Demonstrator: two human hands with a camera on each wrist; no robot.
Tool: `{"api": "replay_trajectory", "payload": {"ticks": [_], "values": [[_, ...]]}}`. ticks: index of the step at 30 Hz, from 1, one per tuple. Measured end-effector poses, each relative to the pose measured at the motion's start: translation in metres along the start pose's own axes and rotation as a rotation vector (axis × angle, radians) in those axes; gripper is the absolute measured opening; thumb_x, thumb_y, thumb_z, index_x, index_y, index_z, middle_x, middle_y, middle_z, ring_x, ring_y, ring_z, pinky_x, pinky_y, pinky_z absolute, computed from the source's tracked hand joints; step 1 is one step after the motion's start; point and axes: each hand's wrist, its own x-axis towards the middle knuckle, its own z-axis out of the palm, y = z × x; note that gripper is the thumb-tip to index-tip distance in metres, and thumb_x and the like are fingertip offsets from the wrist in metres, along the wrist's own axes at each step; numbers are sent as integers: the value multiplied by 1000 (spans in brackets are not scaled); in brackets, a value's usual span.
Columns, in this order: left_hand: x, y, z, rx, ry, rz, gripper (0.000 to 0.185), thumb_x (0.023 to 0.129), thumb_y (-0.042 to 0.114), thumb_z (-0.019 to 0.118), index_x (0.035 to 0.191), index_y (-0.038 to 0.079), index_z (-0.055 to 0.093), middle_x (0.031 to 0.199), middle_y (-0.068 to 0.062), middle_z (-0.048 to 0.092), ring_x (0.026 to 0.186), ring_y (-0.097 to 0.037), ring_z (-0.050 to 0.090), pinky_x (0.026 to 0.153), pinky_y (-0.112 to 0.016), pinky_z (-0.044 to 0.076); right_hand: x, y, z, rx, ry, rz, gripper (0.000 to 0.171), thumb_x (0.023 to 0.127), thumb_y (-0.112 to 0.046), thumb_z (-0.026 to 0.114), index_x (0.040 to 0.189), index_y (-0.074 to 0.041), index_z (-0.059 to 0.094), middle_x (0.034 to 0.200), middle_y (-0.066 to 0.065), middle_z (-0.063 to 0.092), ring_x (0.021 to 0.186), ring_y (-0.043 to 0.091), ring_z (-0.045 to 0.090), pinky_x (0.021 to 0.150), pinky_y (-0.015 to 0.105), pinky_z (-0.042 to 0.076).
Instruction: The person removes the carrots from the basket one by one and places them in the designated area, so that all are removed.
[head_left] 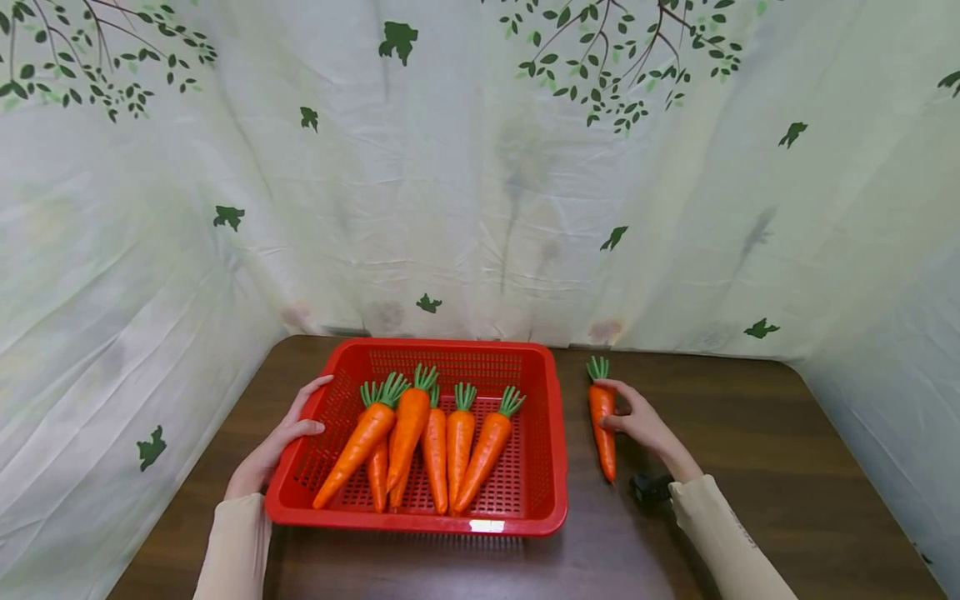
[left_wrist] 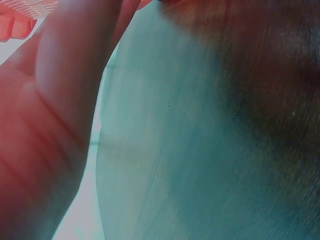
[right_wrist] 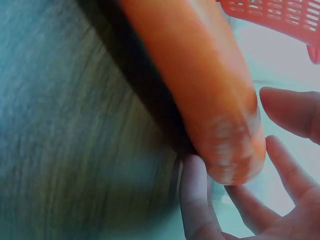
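Observation:
A red perforated plastic basket (head_left: 517,521) stands on the table with several orange carrots (head_left: 408,429) lying in it, their green tops toward the far side. My left hand (head_left: 281,437) holds the basket's left rim, thumb and fingers over the edge; in the left wrist view the palm (left_wrist: 45,125) fills the left side. To the right of the basket, a single carrot (head_left: 602,425) lies lengthwise, green top away from me. My right hand (head_left: 641,421) grips it from the right; in the right wrist view the fingers surround the thick end of the carrot (right_wrist: 210,90).
The dark brown wooden table (head_left: 750,467) extends right of the lone carrot. A small black device (head_left: 650,490) sits at the right wrist. Pale cloth (head_left: 465,183) with leaf prints hangs behind the table and along both sides.

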Motion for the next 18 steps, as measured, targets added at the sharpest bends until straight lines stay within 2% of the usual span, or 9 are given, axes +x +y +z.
{"api": "replay_trajectory", "payload": {"ticks": [6, 15, 18], "values": [[0, 0, -1, -1, -1, 1, 69, 94, 12, 44, 150, 35, 11, 140, -12, 19, 115, -26, 44, 88, -45, 48, -2, 0, -2, -16, 23, 27, 62, 85, 3, 61, 142, 2, 37, 139, 29, 31, 86, 30, 58, 73, 37, 51], [0, 0, -1, 0, -9, 10, 68, 94, 12, 44, 149, 36, 11, 139, -12, 20, 115, -27, 45, 87, -47, 48, -6, -4, -7, 0, 61, -1, 59, 86, 3, 61, 141, 3, 38, 144, 27, 29, 87, 32, 60, 75, 39, 52], [-1, 0, 0, -4, -12, 9, 68, 95, 12, 43, 149, 36, 11, 139, -12, 20, 115, -27, 45, 87, -47, 48, -9, -10, -9, -38, 87, -16, 58, 87, 1, 61, 140, 3, 39, 144, 26, 30, 88, 33, 59, 77, 41, 51]]}}
